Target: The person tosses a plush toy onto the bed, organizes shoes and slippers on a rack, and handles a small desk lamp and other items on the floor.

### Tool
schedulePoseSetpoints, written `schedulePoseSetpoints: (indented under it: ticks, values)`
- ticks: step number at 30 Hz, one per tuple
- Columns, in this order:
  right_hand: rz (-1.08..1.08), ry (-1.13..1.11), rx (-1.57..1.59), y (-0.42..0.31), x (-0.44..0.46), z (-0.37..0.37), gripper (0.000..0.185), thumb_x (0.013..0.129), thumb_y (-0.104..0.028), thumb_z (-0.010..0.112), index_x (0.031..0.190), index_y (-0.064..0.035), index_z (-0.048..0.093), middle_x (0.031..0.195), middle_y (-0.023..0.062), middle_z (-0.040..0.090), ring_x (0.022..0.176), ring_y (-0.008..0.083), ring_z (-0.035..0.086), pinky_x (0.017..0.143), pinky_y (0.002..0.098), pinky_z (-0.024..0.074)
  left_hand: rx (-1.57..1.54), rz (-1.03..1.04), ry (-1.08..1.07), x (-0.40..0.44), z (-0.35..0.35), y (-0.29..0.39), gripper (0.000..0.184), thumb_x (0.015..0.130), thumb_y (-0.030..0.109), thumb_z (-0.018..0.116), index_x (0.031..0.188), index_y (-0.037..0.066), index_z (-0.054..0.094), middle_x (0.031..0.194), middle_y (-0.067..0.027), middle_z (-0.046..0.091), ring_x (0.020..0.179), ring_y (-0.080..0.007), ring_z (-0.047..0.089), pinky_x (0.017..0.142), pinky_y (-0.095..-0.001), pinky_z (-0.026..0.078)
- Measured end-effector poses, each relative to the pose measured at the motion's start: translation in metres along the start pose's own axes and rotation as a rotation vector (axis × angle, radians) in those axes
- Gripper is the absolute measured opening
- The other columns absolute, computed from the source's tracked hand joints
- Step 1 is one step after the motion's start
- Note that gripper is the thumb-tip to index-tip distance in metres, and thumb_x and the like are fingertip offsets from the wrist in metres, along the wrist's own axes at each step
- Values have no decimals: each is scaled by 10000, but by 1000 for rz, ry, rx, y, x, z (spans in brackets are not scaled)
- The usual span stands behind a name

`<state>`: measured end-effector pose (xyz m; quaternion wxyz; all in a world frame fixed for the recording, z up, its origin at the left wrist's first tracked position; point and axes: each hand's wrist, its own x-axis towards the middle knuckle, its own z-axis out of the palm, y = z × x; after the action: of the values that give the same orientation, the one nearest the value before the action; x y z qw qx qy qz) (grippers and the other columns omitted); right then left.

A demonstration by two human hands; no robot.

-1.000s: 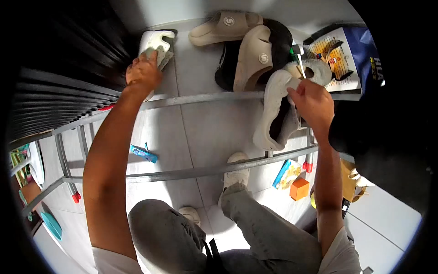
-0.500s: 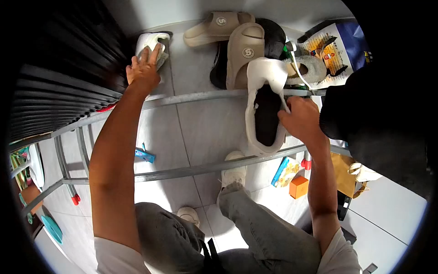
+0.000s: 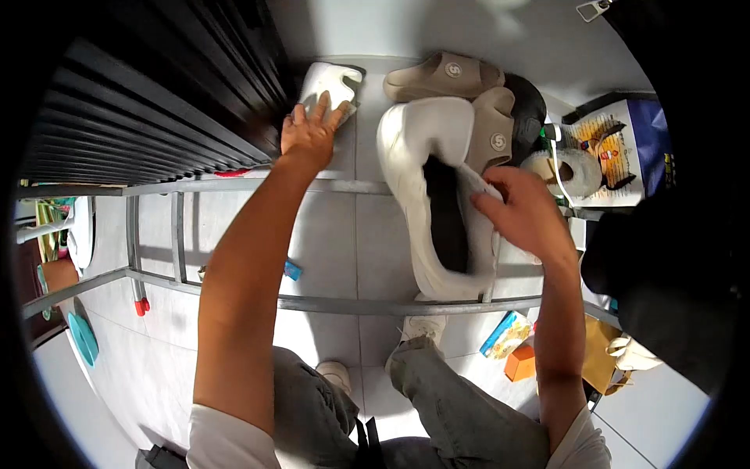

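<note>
My right hand (image 3: 525, 209) grips the side edge of a white shoe (image 3: 402, 184) with a dark insole, holding it up over the metal rails. My left hand (image 3: 311, 139) rests with spread fingers on another white shoe (image 3: 324, 81), which lies beside the black pleated panel. Behind the raised shoe are two beige slippers, one farther back (image 3: 433, 76) and one partly covered (image 3: 495, 125). A dark shoe (image 3: 525, 105) shows behind them.
Metal rails (image 3: 406, 306) cross in front of me. A fluffy slipper (image 3: 574, 172) and a printed bag (image 3: 613, 144) lie at the right. On the floor are an orange box (image 3: 519, 363) and a blue-yellow packet (image 3: 508, 334). The black pleated panel (image 3: 156, 117) stands left.
My right hand has brought its shoe leftward across the beige slippers and nearer the camera. The view has shifted, so the surroundings appear farther right. My left hand stays at the other white shoe.
</note>
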<state>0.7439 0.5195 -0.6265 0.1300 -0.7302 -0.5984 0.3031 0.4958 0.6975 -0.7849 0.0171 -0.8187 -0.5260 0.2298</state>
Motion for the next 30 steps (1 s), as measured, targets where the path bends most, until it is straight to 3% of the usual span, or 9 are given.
schedulePoseSetpoints:
  ticks: [1,4,9,14,17,20,24,25,30]
  values:
    - [42,-20,44,10,14,8,271,868,-210,685,940,50,658,685,108,644,540,176,630,529,330,493,27,23,-27,-1,1,-1,868,967,165,581,1609,447,68,1711,8,39,1432,-320,339,1178,-449,331]
    - [122,100,145,12,43,27,266,832,-211,646,896,41,702,687,184,672,653,314,683,646,411,516,59,46,-8,-6,1,1,859,975,178,576,1610,444,61,1712,-18,33,1437,-338,334,1185,-451,316]
    - [109,159,200,61,82,67,291,854,-230,631,899,50,698,660,172,673,657,308,696,660,415,523,156,198,200,16,10,-2,642,991,235,539,1584,306,301,1631,-93,282,1467,-286,318,1228,-477,220]
    - [140,134,79,70,87,65,348,895,-255,661,1047,57,673,732,165,684,581,219,666,593,345,521,195,312,189,30,-10,-9,597,986,259,546,1557,254,368,1632,-89,276,1499,-249,273,1256,-469,140]
    - [103,228,119,68,85,71,322,865,-265,625,921,47,684,719,200,688,693,344,698,703,419,528,103,394,432,53,10,-14,530,967,268,570,1489,224,486,1620,-69,307,1517,-226,240,1265,-454,126]
    - [170,217,149,61,83,68,331,865,-275,633,955,41,680,748,203,695,703,346,700,711,418,527,222,535,175,76,0,-12,578,934,260,589,1499,228,473,1603,-64,339,1522,-206,232,1269,-442,118]
    - [162,231,149,83,82,74,354,869,-285,643,1011,37,679,754,200,694,710,335,703,713,410,525,82,489,-171,77,-66,-5,637,844,187,632,1467,176,502,1529,-97,443,1413,-241,441,1189,-442,330]
    - [192,210,174,81,80,71,361,869,-285,645,1028,38,678,756,201,694,714,332,704,715,408,525,136,520,-66,84,-61,-7,536,831,143,670,1363,161,605,1375,-97,601,1278,-264,580,1071,-425,456]
    - [205,184,237,87,78,71,371,882,-284,650,1064,38,674,769,210,694,709,328,704,716,404,524,370,603,135,99,-65,-2,172,870,120,682,1019,134,768,1003,-14,759,1039,-223,707,944,-393,518]
